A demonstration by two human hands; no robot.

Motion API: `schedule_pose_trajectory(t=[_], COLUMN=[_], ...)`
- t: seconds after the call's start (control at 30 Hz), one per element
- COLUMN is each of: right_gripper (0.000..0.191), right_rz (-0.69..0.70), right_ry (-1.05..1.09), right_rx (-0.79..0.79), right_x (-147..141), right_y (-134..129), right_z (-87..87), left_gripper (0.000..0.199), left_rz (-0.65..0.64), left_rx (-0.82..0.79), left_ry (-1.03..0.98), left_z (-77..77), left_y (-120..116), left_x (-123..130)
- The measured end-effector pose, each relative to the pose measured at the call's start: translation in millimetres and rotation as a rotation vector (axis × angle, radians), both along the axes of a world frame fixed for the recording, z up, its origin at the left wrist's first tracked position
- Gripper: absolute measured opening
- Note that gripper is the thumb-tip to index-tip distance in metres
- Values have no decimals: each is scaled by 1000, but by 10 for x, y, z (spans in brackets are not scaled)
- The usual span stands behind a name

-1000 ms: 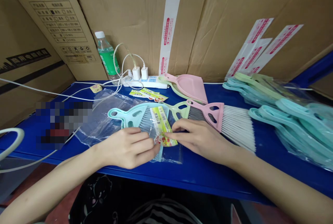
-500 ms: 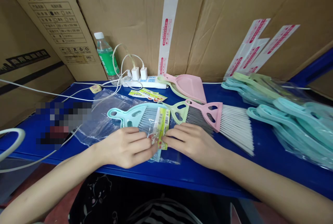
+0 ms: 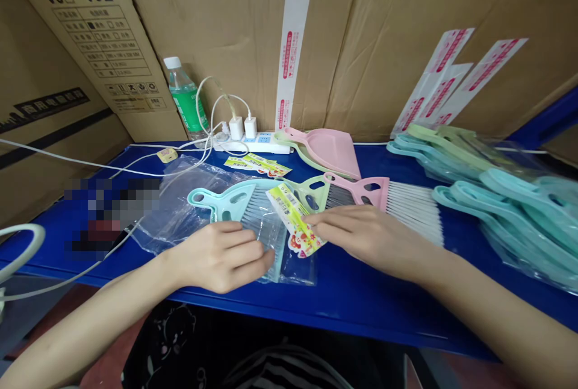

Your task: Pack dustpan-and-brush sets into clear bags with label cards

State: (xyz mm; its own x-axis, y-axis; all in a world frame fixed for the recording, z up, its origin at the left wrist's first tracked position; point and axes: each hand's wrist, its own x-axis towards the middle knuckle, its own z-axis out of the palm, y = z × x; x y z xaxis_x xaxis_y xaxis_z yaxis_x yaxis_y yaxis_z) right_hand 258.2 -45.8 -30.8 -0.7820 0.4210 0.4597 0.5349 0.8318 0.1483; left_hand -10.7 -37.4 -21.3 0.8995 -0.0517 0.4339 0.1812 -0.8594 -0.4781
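Between the thumb and fingers of my right hand (image 3: 361, 235) is a yellow-green printed label card (image 3: 295, 220), tilted. My left hand (image 3: 221, 259) is closed, its fingers curled on the clear plastic bag (image 3: 300, 271) at the near side. Inside that bag lies a light blue dustpan and brush set (image 3: 223, 201), its handle pointing left and part of it hidden by my left hand. Just behind my right hand are a pink brush (image 3: 376, 191) with pale bristles and a green brush (image 3: 320, 191) with dark bristles, partly covered.
Bagged blue and green sets (image 3: 533, 214) are piled at the right. A pink dustpan (image 3: 334, 148) rests over a green one at the back. Loose label cards (image 3: 257, 164), a power strip (image 3: 266, 143), cables and a bottle (image 3: 187, 103) stand before the cardboard boxes (image 3: 370, 46).
The label card has come away from the bag, moving up and right and tilting in my right hand. My left hand has stayed in about the same place.
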Motion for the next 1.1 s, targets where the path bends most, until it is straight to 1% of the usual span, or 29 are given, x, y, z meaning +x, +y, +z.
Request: schedule_pose_trajectory(t=[0.07,0.13,0.3,0.4,0.5,0.57,0.67,0.77,0.83,0.93,1.03,1.1], right_gripper=[32,30,23,20,21,22,25,27,29,30,25,26], right_rz=[-14,-14,-41,-42,-39,-9,41,51,55,76,149,183], right_ry=[51,119,316,377,340,308,298,303,293,280,257,209], right_rx=[-101,-162,-225,-266,-299,-288,-212,-125,-109,-137,-217,-264], right_x=[54,85,36,-51,-125,-157,-188,-229,-271,-335,-349,-321], right_y=[17,35,48,22,-5,-14,-15,-21,-31,-41,-37,-31], right_z=[0,2,-21,-72,-141,-185,-228,-238,-233,-219,-199,-186], left_gripper=[15,13,16,17,15,15,15,16,17,16,16,16], left_rz=[-3,-4,-1,-12,-18,-24,-24,-16,-17,-26,-30,-24], left_rx=[-2,-3,6,-3,-5,-6,-5,7,7,-1,-5,-7], left_ry=[5,11,10,8,-10,-13,-4,-6,-13,-19,-25,-26], left_z=[0,4,15,11,2,-1,0,4,4,2,2,2], left_y=[3,5,4,5,8,9,5,-1,-1,6,9,5], left_x=[-1,0,1,2,6,9,13,17,19,23,22,18])
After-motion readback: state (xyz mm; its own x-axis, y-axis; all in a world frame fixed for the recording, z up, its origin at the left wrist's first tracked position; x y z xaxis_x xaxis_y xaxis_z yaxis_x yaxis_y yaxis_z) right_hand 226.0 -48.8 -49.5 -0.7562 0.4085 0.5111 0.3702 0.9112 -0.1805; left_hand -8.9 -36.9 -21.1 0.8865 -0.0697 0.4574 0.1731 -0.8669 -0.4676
